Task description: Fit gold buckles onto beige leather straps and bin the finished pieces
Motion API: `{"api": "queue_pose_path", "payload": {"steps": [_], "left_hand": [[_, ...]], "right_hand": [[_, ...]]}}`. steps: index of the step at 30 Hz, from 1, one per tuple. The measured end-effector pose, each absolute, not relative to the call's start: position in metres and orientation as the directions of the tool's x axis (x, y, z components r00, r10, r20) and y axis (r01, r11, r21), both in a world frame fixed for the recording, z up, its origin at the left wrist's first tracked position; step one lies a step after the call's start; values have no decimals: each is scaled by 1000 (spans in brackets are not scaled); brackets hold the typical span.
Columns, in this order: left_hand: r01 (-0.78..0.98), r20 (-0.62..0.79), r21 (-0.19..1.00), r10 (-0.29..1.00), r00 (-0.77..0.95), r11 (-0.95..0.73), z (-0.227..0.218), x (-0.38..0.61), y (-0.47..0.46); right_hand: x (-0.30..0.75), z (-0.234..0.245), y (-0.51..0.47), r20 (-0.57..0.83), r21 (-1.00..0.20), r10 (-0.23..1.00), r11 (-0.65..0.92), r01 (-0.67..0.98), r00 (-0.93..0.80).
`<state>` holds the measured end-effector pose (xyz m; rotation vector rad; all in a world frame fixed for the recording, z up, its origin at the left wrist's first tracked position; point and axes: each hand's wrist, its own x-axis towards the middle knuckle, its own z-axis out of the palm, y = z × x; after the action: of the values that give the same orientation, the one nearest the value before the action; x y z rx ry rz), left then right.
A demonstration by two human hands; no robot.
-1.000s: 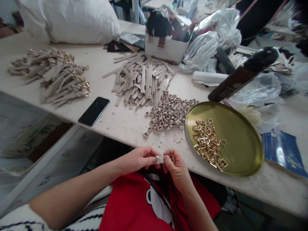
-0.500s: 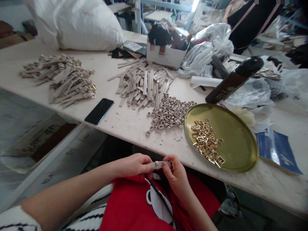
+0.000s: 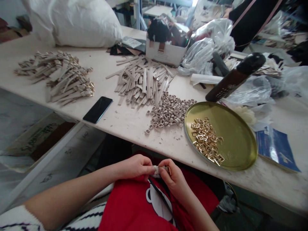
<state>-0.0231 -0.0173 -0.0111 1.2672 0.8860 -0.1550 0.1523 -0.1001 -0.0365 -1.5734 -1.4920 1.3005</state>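
Observation:
Over my lap, below the table edge, both hands pinch one short beige strap (image 3: 156,170) with a loop on it and a gold buckle at its right end. My left hand (image 3: 139,166) is closed on the strap's left part, fingertips at the loop. My right hand (image 3: 172,175) is closed on the buckle end, its fingers covering most of the buckle. On the table ahead lie a heap of beige strap loops (image 3: 166,112), a pile of flat beige straps (image 3: 141,83) and gold buckles (image 3: 207,141) on a round gold tray (image 3: 238,144).
Finished-looking buckled straps (image 3: 60,77) are heaped at the left, near a phone (image 3: 98,109). Behind stand a white sack (image 3: 77,22) and a white box (image 3: 166,53). A dark bottle (image 3: 233,78) leans behind the tray; a blue booklet (image 3: 276,149) lies right of it.
My left fingers have slid right along the strap to the loop, so the hands are closer together. Less of the strap shows between them. The view has shifted slightly.

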Motion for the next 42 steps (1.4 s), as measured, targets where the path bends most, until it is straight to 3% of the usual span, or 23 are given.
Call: {"api": "queue_pose_path", "payload": {"steps": [6,11,14,22,28,36,42], "left_hand": [[568,-627,779,337,703,266,-10,-23,-17],[617,-632,765,407,659,188,-6,-16,-14],[642,-644,751,384,662,153,-7,-16,-12],[583,-647,762,371,667,281,-16,-16,-27],[561,-595,804,283,752,199,-6,-28,-25],[537,-597,802,338,728,261,-8,-24,-29],[552,-602,798,327,728,242,-7,-27,-23]], "right_hand": [[152,-39,-102,-210,-918,960,-127,376,-188],[150,-49,-105,-207,-911,977,-171,375,-57],[148,-51,-106,-186,-895,982,-161,416,-18],[147,-39,-108,-76,-835,989,7,549,-129],[144,-44,-115,-142,-887,983,-76,456,-114],[146,-41,-117,-140,-917,981,-76,391,-137],[138,-53,-116,-188,-948,982,-176,265,-22]]}}
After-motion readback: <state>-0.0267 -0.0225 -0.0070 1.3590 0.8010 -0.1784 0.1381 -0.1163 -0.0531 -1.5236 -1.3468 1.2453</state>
